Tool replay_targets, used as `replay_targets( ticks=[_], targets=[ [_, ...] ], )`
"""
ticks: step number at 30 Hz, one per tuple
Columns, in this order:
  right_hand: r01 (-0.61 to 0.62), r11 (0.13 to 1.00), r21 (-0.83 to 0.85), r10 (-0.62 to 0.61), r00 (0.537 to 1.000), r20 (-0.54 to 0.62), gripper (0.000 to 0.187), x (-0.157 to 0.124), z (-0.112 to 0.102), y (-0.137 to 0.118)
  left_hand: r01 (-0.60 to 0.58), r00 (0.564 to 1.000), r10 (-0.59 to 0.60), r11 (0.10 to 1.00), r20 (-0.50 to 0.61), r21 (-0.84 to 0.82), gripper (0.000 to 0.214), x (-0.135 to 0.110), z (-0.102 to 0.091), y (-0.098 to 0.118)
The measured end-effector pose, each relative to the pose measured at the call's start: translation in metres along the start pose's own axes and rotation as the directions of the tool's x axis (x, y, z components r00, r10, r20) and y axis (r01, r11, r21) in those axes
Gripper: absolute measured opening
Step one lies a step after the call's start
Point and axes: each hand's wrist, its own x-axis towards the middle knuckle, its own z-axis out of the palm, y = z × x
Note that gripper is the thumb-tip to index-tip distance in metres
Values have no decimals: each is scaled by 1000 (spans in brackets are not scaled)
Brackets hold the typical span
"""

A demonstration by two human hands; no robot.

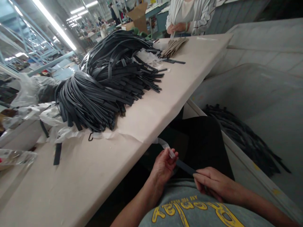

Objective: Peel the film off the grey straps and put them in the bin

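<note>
A whitish translucent strip (163, 143) runs from the table edge to my left hand (163, 167), which pinches its end between thumb and fingers. Just behind those fingertips starts a flat dark grey strap (186, 166). It slants down to my right hand (213, 181), whose thumb and fingers are closed on it. Both hands are above my lap, beside the table edge. Whether my left fingers also grip the strap's end, I cannot tell.
Bundles of dark straps (90, 101) lie heaped on the pale table (151, 116), beside plastic bags (47, 110) and a bent black hook (90, 136). More straps (243, 135) lie in a bin (260, 85) at right. Across the table, a person (189, 19) handles tan strips (174, 47).
</note>
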Motion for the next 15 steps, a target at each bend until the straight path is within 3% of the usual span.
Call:
replay_targets(
  ticks=[6,12,15],
  targets=[
    [-2,998,65,1,1000,17,55,12,-1,4,2,999,-3,1000,37,30,28,-5,1,-1],
    [-24,1000,14,26,994,-108,53,21,0,10,14,995,-18,999,102,39,32,-3,-1,-8],
    [-27,998,-56,19,989,-145,53,24,-1,3,78,989,-91,991,115,110,31,1,-2,-19]
  ],
)
